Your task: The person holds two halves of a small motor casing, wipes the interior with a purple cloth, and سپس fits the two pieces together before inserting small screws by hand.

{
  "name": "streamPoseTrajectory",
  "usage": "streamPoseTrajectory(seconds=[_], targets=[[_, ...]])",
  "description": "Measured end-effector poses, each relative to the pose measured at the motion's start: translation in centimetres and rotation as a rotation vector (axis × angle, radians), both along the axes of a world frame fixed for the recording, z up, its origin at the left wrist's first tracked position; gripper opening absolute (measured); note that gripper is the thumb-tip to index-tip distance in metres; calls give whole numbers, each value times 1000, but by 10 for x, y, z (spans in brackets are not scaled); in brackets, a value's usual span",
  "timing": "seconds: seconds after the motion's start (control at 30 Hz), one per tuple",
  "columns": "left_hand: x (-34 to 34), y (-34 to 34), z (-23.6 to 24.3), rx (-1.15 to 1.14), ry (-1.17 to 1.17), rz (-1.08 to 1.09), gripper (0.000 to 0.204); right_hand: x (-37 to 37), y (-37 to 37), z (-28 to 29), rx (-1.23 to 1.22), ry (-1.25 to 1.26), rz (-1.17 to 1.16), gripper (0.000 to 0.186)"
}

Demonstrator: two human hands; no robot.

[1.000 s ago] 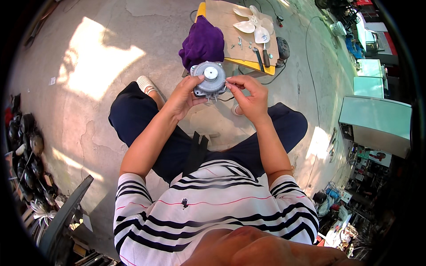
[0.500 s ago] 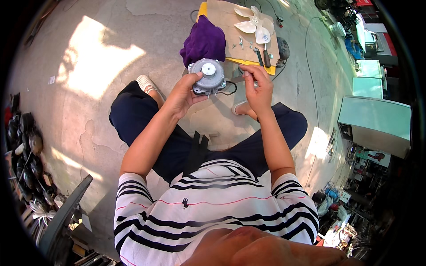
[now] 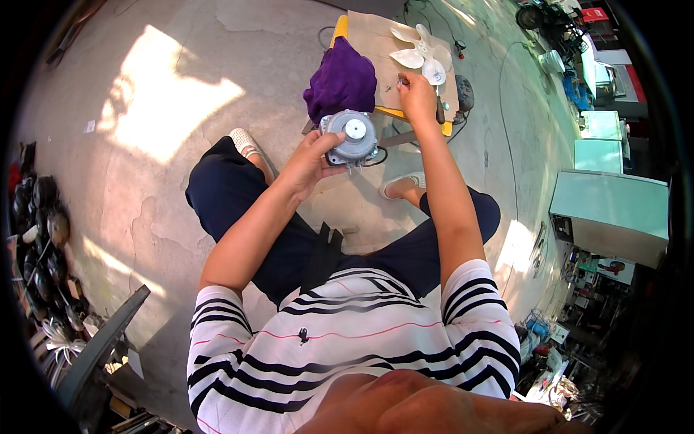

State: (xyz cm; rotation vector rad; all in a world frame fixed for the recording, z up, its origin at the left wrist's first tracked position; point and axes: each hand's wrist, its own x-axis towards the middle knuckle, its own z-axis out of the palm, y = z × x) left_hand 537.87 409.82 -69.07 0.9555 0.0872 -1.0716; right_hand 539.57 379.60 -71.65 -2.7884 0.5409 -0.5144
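Observation:
A round grey electric motor (image 3: 365, 147) with a pale hub is in my left hand (image 3: 307, 165), thumb on top and fingers beneath. A short black cable hangs from its side. My right hand (image 3: 417, 100) reaches over a brown cardboard sheet (image 3: 367, 43), thumb and fingertips pinched together beside small metal screws (image 3: 390, 88). What they grip, if anything, is too small to make out. A white fan blade (image 3: 408, 58) lies just beyond this hand. Beside the wrist shows the dark handle of a screwdriver (image 3: 439, 110). Left of the cardboard sits a bunched purple cloth (image 3: 343, 81), close behind the motor.
The cardboard covers a low yellow-edged stand (image 3: 340, 27). A dark rounded object (image 3: 465, 92) with a cable rests at its right. Pale green cabinets (image 3: 611, 210) line the right side. Dark clutter (image 3: 45, 239) is piled at the left, near a grey metal bar (image 3: 108, 340).
My right hand has moved forward from beside the motor to the screws on the cardboard, now covering the wrench. My left hand still holds the motor, and the whole view has shifted slightly.

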Motion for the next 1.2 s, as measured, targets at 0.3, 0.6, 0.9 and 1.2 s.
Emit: streamPoseTrajectory(seconds=[0.3,0.6,0.9,1.2], targets=[[1,0,8,-19,8,-17,48,-3,6,19,89,16,-75,31],[0,1,9,-9,-5,22,43,-93,113,98,739,-356,188,18],[-2,-4,3,15,-30,33,46,-116,163,83,479,-313,358,20],[-4,-7,1,55,-33,89,54,-110,168,76,354,-363,405,18]])
